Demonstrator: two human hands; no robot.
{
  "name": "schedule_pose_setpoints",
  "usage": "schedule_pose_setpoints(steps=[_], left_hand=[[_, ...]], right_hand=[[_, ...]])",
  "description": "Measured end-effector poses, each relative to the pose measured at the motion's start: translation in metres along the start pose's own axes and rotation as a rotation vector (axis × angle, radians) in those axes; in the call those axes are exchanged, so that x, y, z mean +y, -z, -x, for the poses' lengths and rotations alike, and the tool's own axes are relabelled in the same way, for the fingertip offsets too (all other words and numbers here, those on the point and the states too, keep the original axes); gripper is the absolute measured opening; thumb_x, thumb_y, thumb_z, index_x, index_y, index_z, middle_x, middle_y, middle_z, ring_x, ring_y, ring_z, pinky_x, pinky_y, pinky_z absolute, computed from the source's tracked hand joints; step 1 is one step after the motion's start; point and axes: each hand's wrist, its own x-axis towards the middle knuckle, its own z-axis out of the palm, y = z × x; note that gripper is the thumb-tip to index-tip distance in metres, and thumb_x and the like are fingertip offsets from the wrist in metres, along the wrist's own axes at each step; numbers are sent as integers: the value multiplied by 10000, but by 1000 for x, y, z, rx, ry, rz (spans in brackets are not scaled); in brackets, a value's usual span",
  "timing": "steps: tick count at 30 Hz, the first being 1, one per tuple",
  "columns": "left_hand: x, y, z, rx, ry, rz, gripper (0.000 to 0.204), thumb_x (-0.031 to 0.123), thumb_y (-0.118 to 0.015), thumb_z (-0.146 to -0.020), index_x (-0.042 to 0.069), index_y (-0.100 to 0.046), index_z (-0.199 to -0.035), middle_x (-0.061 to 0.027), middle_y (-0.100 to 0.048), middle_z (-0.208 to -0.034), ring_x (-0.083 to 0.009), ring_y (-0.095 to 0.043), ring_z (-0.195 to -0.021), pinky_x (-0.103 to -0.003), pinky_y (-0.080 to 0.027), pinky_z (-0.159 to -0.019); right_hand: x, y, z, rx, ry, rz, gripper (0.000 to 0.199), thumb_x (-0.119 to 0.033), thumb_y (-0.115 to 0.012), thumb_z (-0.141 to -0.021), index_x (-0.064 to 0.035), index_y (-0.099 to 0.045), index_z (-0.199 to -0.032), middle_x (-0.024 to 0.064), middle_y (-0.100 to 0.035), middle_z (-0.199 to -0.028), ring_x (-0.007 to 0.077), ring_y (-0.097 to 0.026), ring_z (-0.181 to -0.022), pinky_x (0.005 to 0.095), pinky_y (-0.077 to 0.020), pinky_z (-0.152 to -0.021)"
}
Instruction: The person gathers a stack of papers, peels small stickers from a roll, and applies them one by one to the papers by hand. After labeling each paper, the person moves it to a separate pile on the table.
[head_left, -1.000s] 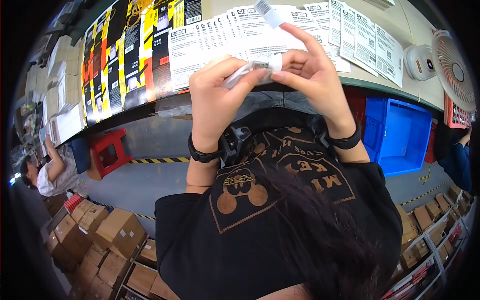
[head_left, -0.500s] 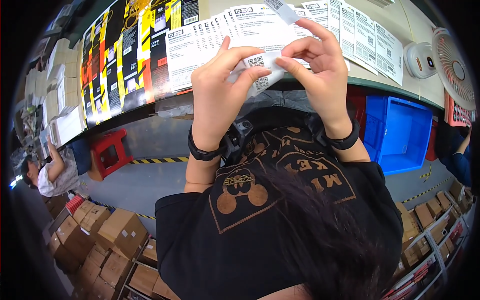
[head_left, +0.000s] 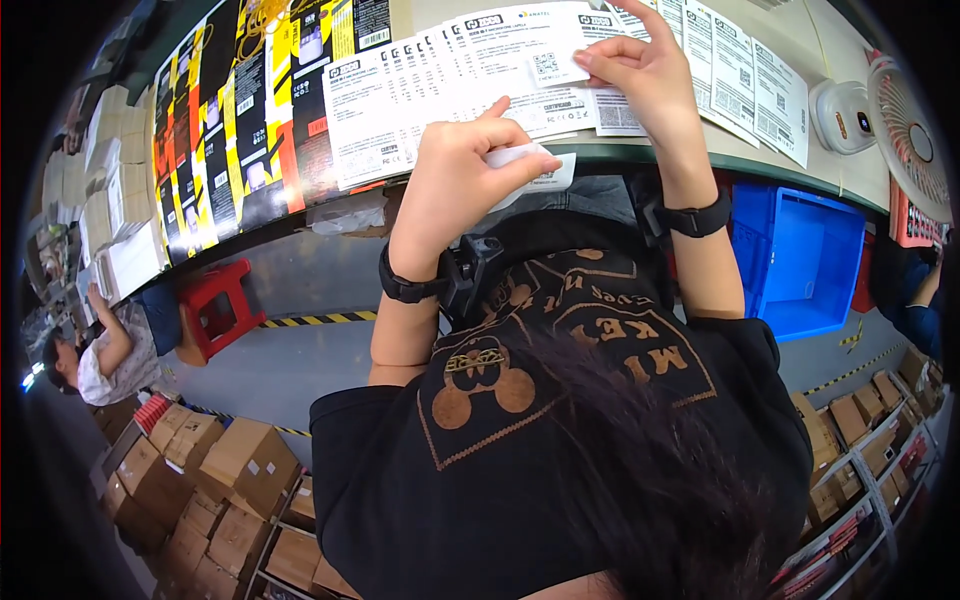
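Observation:
In my left hand point(head_left: 468, 175), thumb and fingers are closed on a white strip of stickers point(head_left: 553, 176) whose loose end sticks out just past the table's front edge. My right hand point(head_left: 640, 80) pinches a small white sticker point(head_left: 547, 70) with a square code. That sticker lies over or just above a printed white sheet point(head_left: 510, 48); whether it touches the paper I cannot tell. Several more sheets point(head_left: 362, 125) lie overlapped in a fan to the left, and others point(head_left: 730, 75) lie to the right of my right hand.
Flat black, yellow and orange packages point(head_left: 225, 130) cover the table's left. A white round device point(head_left: 842, 118) and a fan point(head_left: 905, 135) stand at the right. Below are a blue bin point(head_left: 765, 265) and a red stool point(head_left: 215, 305). Another person point(head_left: 120, 345) works at far left; cartons point(head_left: 245, 462) stand behind.
My hands have moved apart. The right one has carried a sticker away from the strip, up over the sheets; the left one has moved slightly down with the strip.

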Motion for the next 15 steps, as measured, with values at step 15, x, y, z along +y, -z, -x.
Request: schedule_pose_setpoints(steps=[15], left_hand=[[-28,6,-12,-24,59,-102,179,82,-695,-702,-62,-608,-644,-80,-503,-465,-97,-441,-428,-367,-341,-1033]], right_hand=[[49,-4,-42,-314,327,-345,623,82,-644,-715,-53,-386,-1265,61,-599,-678,114,-591,-609,215,-490,-562]])
